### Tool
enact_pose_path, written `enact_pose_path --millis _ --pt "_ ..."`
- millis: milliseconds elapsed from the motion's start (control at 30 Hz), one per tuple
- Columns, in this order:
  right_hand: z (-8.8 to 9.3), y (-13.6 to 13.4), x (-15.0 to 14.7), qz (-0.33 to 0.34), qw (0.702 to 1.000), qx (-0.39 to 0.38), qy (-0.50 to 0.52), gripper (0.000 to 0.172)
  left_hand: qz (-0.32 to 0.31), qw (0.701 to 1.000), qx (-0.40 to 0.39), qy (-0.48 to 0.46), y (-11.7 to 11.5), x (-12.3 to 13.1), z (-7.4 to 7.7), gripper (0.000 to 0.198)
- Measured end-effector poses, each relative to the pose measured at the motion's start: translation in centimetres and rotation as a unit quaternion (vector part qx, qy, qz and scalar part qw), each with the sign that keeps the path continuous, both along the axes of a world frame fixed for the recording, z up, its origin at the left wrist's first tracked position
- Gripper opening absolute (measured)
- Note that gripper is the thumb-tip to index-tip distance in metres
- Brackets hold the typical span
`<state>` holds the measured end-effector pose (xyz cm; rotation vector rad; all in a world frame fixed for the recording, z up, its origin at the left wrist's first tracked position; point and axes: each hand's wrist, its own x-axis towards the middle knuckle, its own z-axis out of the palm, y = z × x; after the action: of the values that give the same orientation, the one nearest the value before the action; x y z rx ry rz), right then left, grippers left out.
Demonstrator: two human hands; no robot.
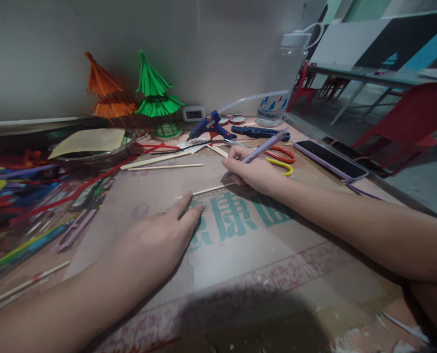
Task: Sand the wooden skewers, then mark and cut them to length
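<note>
My right hand (253,169) is closed around a light purple pen (268,145), its tip side down by the end of a thin wooden stick (214,189). The stick lies along a clear ruler (218,192) with dark markings, over the printed sheet (218,264). My left hand (159,235) lies flat, with index and middle fingers stretched out and pressing at the stick's left end. Beyond the hands are loose sticks (166,166), scissors with red and yellow handles (284,155) and a blue glue gun (211,126).
A green tiered model (157,95) and an orange one (110,90) stand by the wall. Coloured pipe cleaners (15,196) crowd the left beside a tray (93,153). A phone (330,159), a blue cutter (258,132) and a water bottle (277,83) stand or lie right.
</note>
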<state>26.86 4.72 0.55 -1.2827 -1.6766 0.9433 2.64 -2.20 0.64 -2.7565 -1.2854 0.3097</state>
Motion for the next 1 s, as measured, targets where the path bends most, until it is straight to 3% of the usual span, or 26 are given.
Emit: enact_pose_path --millis 367,667,800,1000 --pt "-0.43 -0.1 -0.08 -0.011 0.999 0.023 -0.046 0.025 -0.002 1.0 0.0 -0.025 0.14 -0.04 -0.19 0.068" --pt "-0.62 -0.07 -0.13 0.021 0.996 0.061 -0.061 0.025 0.008 1.0 0.004 -0.019 -0.07 -0.03 0.03 0.067" --pt "-0.45 -0.15 -0.12 0.011 0.997 0.048 -0.059 0.026 0.004 1.0 0.014 -0.002 0.06 -0.05 -0.17 0.068" --pt "-0.1 -0.01 0.1 0.004 0.999 -0.02 0.027 0.028 -0.012 0.999 0.035 -0.006 -0.02 -0.23 -0.52 0.071"
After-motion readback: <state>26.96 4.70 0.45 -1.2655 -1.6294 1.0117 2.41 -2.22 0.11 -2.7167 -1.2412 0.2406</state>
